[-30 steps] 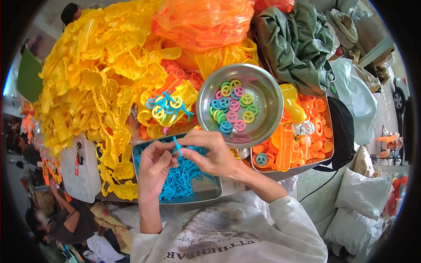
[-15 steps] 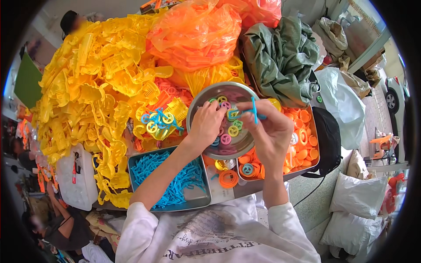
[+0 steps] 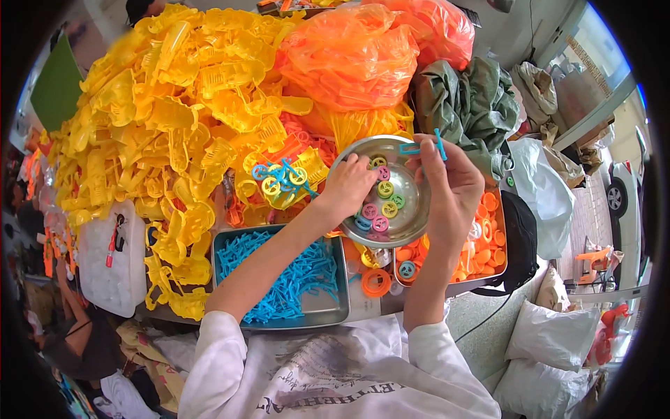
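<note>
My left hand point(image 3: 347, 187) reaches into a round steel bowl point(image 3: 412, 222) and its fingers touch the small coloured plastic wheels point(image 3: 382, 207) inside. Above the bowl's right side, my right hand point(image 3: 452, 183) pinches a thin blue plastic piece point(image 3: 427, 146) between its fingertips. A small blue toy bicycle with yellow wheels point(image 3: 280, 178) lies on the yellow parts just left of the bowl. Below my left forearm sits a steel tray point(image 3: 326, 313) full of blue plastic pieces point(image 3: 289, 277).
A big heap of yellow plastic parts point(image 3: 174, 119) fills the left. Orange bags point(image 3: 352, 59) and a green cloth point(image 3: 471, 105) lie behind the bowl. A tray of orange rings point(image 3: 481, 251) is at the right, a white box point(image 3: 112, 258) at the left.
Both hands rose from the blue-piece tray to the steel bowl. The right hand carried the blue piece along, and the left hand went into the bowl among the wheels.
</note>
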